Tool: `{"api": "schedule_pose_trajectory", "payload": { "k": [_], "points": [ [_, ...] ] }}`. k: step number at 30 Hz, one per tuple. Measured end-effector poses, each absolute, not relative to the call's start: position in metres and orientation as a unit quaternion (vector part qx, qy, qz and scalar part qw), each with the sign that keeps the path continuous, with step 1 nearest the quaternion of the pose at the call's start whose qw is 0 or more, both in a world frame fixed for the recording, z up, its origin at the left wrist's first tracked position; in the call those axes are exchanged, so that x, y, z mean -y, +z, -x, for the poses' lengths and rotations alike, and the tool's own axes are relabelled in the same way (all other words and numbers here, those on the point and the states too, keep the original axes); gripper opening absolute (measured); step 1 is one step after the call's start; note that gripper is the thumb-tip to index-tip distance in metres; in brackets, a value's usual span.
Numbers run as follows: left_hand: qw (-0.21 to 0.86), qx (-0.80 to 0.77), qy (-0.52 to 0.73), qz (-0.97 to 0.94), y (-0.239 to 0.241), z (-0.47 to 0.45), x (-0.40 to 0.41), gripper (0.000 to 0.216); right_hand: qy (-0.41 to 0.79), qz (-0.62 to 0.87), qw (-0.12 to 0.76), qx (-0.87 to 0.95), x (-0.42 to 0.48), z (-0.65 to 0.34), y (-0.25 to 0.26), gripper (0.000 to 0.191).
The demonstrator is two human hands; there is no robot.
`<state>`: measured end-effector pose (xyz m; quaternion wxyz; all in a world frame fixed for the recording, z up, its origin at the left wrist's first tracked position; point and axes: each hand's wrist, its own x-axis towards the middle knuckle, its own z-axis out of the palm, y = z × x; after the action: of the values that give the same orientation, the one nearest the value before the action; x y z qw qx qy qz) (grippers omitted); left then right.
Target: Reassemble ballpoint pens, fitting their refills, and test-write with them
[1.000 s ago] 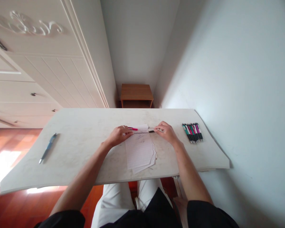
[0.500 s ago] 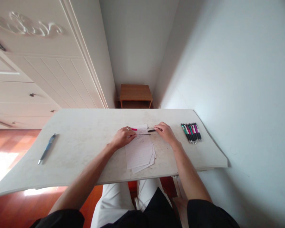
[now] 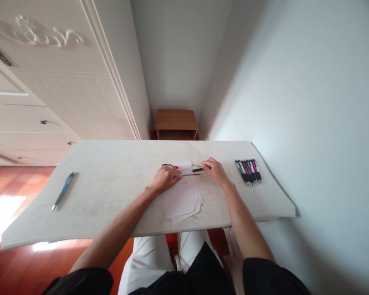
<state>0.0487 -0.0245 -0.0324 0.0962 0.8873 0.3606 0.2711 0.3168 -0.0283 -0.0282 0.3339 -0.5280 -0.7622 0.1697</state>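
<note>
A small stack of lined paper sheets [image 3: 183, 198] lies at the middle of the white table [image 3: 110, 188]. My left hand [image 3: 166, 178] rests closed on the stack's top left corner, pinching a thin dark refill [image 3: 192, 175] that lies across the paper. A pink pen part [image 3: 175, 167] pokes out just beyond its knuckles. My right hand [image 3: 213, 171] is at the top right corner, fingers pinched on a black pen piece [image 3: 197, 169].
A row of several pens [image 3: 249, 171] lies at the table's right end near the wall. A single blue pen [image 3: 61, 191] lies at the far left. A wooden stool [image 3: 176, 122] stands beyond the table, with a white cabinet [image 3: 49, 102] to the left.
My left hand has slid right along the thin refill toward my right hand. The right hand has barely moved.
</note>
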Motion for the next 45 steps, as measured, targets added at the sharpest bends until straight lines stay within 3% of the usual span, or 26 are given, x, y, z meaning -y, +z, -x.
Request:
{"api": "schedule_pose_trajectory", "payload": {
  "k": [11, 20, 30, 45],
  "points": [
    [0.089, -0.431, 0.327, -0.837, -0.021, -0.008, 0.008, 0.026, 0.166, 0.527, 0.351, 0.756, 0.028, -0.317, -0.028, 0.024],
    [0.088, -0.433, 0.255, -0.860, -0.028, 0.005, -0.004, 0.019, 0.159, 0.524, 0.373, 0.749, 0.027, -0.316, -0.030, 0.023],
    [0.169, -0.437, 0.351, -0.810, -0.028, 0.005, -0.003, 0.026, 0.165, 0.524, 0.379, 0.745, 0.027, -0.314, -0.030, 0.023],
    [0.129, -0.392, 0.453, -0.790, -0.021, 0.001, -0.002, 0.024, 0.166, 0.517, 0.369, 0.754, 0.028, -0.311, -0.029, 0.026]
  ]
}}
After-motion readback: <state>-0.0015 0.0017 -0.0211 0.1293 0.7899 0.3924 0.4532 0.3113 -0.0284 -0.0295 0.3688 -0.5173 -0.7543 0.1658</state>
